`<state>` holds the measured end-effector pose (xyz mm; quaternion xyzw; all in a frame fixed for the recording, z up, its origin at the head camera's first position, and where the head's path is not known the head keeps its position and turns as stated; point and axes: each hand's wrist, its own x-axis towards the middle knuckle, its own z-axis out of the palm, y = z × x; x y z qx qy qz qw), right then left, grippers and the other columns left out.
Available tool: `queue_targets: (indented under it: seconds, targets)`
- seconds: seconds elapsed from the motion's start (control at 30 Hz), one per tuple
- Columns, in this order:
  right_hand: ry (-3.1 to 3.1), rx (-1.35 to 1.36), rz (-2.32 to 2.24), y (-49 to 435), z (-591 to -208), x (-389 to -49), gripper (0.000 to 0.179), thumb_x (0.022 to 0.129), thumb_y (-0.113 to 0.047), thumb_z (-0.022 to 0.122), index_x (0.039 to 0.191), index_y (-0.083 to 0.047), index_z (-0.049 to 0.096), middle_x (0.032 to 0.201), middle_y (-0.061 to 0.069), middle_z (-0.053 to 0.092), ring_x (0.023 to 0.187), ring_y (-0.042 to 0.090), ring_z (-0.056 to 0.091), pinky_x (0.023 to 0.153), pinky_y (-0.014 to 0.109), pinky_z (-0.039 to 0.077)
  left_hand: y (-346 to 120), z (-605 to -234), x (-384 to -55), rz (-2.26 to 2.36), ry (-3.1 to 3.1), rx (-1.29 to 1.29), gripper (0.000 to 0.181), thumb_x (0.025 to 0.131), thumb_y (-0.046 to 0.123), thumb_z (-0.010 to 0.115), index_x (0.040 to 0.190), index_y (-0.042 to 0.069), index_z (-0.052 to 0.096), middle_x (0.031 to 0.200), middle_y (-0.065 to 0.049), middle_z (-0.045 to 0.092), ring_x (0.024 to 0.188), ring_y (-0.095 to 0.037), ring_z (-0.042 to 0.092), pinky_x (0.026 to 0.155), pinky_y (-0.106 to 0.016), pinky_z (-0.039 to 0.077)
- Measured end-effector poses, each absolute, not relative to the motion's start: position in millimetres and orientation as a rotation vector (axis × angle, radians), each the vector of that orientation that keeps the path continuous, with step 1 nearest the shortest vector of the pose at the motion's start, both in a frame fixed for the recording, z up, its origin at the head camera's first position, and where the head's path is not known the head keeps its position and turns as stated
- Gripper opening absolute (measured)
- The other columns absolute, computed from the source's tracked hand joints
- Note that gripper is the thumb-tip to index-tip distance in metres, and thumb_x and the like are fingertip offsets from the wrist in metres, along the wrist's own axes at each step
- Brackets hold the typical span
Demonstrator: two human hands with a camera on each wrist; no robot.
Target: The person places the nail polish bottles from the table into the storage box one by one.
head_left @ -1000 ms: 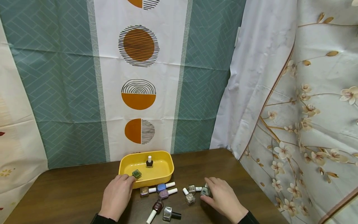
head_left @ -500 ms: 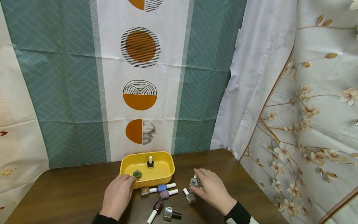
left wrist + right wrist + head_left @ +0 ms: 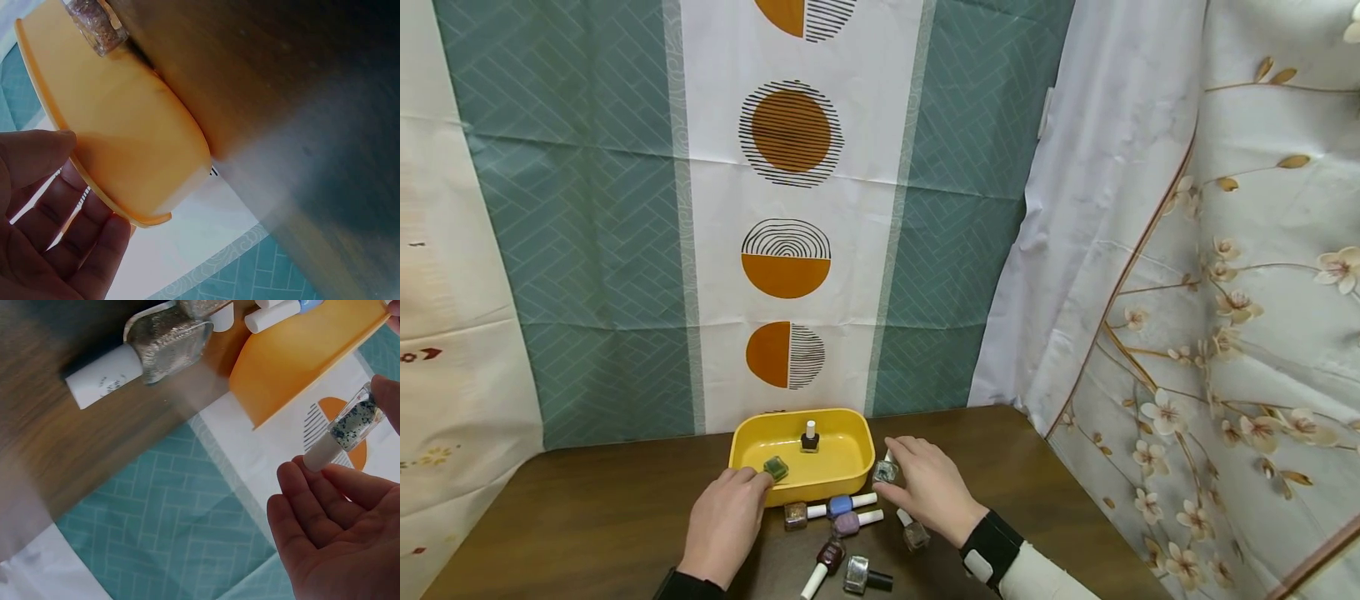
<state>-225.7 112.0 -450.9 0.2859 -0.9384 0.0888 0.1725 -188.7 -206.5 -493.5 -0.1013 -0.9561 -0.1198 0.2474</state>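
"Tell me what the left hand is doing."
"It pinches the yellow tray by its edge, near the front left corner."
"And the right hand?"
"It grips a small speckled bottle. The thumb is on the glass, and the fingers are by the white cap."
"Where is that bottle?"
"Just beside the right end of the tray, not in it. It looks lifted off the surface."
"What's in the tray?"
"A black bottle stands near the back. A green bottle is close to the left hand."
"How would you do this bit well?"
"If the speckled one goes in, I'd lift it over the edge first, so it doesn't bump. I'd set it down softly, on its flat bottom, away from the other two."
"And the left hand?"
"I'd have it hold firm, so the tray can't slide into the blue bottle. Glass might be slippery, so no rushing!"
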Motion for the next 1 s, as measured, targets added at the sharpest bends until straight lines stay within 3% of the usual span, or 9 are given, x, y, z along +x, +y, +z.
queue_targets:
  seconds: [0.7, 1.0]
  targets:
    - [-2.699, 0.822, 0.253, 65, -446, -264, 0.068, 0.099, -0.05, 0.083, 0.144, -0.003, 0.067, 0.127, 0.009, 0.072, 0.109, 0.023, 0.066, 0.097, 0.038, 0.059, -202, -492, -189, -0.301, -2.607, -0.267, 0.011, 0.093, 0.009, 0.09, 0.097, 0.013, 0.081, 0.089, -0.001, 0.071, 0.088, -0.026, 0.066, 0.081, -0.047, 0.06]
    - [-2.735, 0.821, 0.229, 52, -452, -274, 0.065, 0.099, -0.052, 0.082, 0.14, -0.003, 0.07, 0.125, 0.009, 0.072, 0.11, 0.024, 0.067, 0.098, 0.037, 0.058, -202, -489, -189, -0.296, -2.65, -0.267, 0.009, 0.094, 0.01, 0.089, 0.097, 0.013, 0.081, 0.088, 0.0, 0.07, 0.085, -0.025, 0.065, 0.078, -0.047, 0.06]
